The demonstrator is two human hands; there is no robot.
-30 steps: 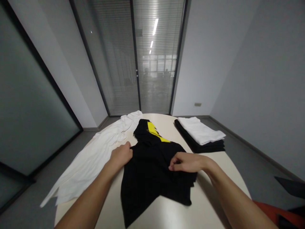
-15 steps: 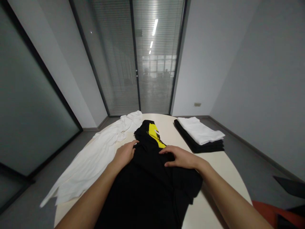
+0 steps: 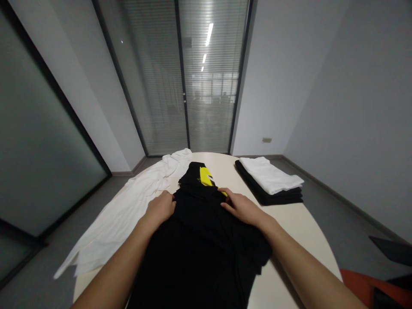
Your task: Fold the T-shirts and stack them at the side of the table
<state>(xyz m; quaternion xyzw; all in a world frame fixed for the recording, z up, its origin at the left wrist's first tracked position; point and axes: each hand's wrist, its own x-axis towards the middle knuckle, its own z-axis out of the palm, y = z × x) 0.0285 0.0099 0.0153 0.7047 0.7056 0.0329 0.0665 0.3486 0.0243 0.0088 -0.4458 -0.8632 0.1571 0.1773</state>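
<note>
A black shirt [image 3: 196, 253] with a yellow printed patch [image 3: 206, 176] lies lengthwise in front of me, its far part folded and bunched. My left hand [image 3: 162, 207] is closed on the shirt's left edge, fingers curled into the cloth. On the other side, my right hand [image 3: 240, 207] pinches the fabric beside the yellow patch, thumb and fingers bent together. The fingertips of both hands are partly hidden by black cloth. Left of the shirt a white long-sleeved garment [image 3: 125, 214] is spread out, wrinkled at its far end.
On the right of the round pale table [image 3: 309, 240] is a stack of folded black clothes [image 3: 283, 198] with a folded white garment [image 3: 272, 176] on top. A red chair [image 3: 370, 287] stands at the lower right. Glass partitions with blinds [image 3: 212, 107] rise behind the table.
My left hand has drawn back and left, closing on the shirt's edge. My right hand has shifted slightly right and closed more. Black cloth now covers more of the yellow patch.
</note>
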